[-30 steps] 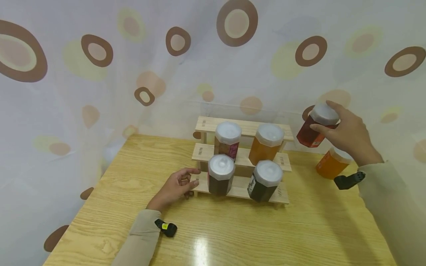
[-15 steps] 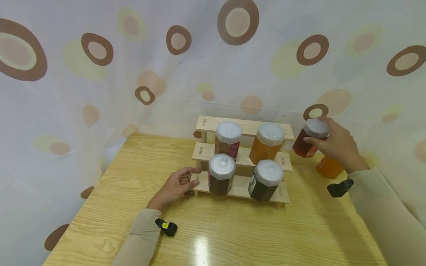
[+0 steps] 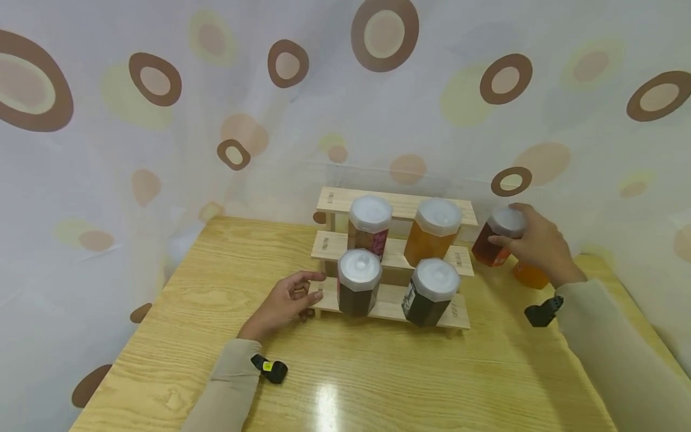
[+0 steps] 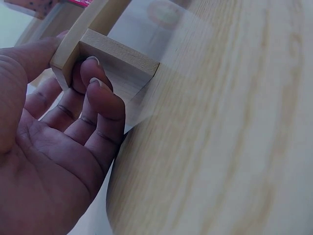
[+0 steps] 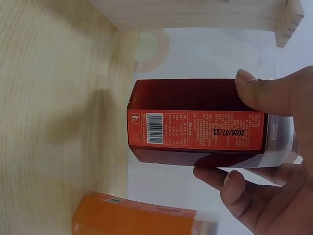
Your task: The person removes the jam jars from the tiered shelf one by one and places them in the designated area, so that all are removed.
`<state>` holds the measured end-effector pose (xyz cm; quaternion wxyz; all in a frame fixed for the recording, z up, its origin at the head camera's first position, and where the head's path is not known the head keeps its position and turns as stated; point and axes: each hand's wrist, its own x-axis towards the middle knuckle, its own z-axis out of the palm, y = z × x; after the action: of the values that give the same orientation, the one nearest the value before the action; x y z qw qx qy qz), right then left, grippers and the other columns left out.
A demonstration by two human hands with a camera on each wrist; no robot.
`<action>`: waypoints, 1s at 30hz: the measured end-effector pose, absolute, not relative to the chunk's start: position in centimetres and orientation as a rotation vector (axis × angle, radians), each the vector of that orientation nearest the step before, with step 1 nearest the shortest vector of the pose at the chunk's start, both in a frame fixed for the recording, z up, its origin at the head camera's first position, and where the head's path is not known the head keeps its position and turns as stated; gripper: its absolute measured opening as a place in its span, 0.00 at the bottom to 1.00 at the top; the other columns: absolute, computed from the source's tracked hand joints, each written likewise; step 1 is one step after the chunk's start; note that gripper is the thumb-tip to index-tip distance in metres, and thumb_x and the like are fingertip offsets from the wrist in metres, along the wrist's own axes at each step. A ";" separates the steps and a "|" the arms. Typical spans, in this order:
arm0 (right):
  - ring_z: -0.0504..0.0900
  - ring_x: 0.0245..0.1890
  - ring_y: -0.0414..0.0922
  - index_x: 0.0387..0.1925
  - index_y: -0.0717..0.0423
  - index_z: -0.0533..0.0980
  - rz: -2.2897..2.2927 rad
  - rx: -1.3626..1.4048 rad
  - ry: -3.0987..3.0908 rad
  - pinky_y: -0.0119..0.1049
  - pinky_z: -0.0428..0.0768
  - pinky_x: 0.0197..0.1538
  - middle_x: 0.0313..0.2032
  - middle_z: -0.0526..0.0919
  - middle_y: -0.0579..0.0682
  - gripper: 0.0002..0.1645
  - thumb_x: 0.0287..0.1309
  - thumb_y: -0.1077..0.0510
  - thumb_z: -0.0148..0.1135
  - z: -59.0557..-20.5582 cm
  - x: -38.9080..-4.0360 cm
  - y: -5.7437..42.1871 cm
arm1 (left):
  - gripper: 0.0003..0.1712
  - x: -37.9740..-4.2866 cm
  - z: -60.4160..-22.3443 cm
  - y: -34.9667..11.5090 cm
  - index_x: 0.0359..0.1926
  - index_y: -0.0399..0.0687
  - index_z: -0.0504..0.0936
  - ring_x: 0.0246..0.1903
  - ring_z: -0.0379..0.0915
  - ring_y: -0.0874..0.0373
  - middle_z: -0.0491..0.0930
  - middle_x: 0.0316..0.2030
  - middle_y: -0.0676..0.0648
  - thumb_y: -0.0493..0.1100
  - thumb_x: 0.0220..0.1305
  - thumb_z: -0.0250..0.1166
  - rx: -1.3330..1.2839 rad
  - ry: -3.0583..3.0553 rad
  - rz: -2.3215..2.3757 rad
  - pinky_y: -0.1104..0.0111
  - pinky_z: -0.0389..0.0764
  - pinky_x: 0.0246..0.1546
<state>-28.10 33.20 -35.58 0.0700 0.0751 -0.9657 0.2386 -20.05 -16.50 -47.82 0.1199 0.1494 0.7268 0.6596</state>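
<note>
Right hand [image 3: 541, 245] has lowered, gripping the red jar [image 3: 487, 249], while left hand [image 3: 282, 303] seemingly pinches the rack [image 3: 390, 303].

Left arm [image 3: 224, 384] extended forward from lower edge of head view. Left hand [image 3: 282, 302] held with left fingers [image 4: 106, 105] curled, left thumb [image 4: 41, 59] stretched out. Right arm [image 3: 610, 348] angled inward from lower right corner, stretched farther forward. Right hand [image 3: 540, 246] closed in grip, right thumb [image 5: 269, 95] set opposite bent right fingers [image 5: 234, 193]. Hands kept well apart.
</note>
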 end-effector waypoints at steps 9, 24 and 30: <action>0.74 0.53 0.71 0.75 0.66 0.56 0.785 0.188 -2.935 0.69 0.73 0.52 0.60 0.71 0.77 0.56 0.61 0.42 0.74 -37.0 -28.0 33.3 | 0.23 -20.1 -47.8 -16.4 0.66 0.41 0.75 0.32 0.77 0.56 0.69 0.36 0.45 0.40 0.74 0.66 0.432 2.151 1.906 0.67 0.83 0.33; 0.74 0.55 0.74 0.75 0.69 0.54 0.785 0.227 -2.949 0.70 0.74 0.52 0.61 0.69 0.80 0.57 0.62 0.43 0.74 -38.1 -28.0 33.2 | 0.24 -20.1 -47.7 -16.4 0.66 0.40 0.75 0.31 0.76 0.57 0.69 0.36 0.45 0.40 0.74 0.66 0.432 2.127 1.930 0.67 0.83 0.31; 0.74 0.55 0.74 0.75 0.70 0.54 0.748 0.231 -2.955 0.70 0.74 0.51 0.61 0.69 0.81 0.56 0.62 0.42 0.74 -38.4 -27.9 33.2 | 0.23 -20.1 -47.8 -16.4 0.66 0.40 0.76 0.30 0.76 0.57 0.69 0.35 0.45 0.40 0.74 0.67 0.423 2.125 1.935 0.68 0.82 0.30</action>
<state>-27.90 33.16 -38.40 0.0425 0.0755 -0.9658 0.2444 -20.15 -16.37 -47.77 0.1179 0.1446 0.7263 0.6615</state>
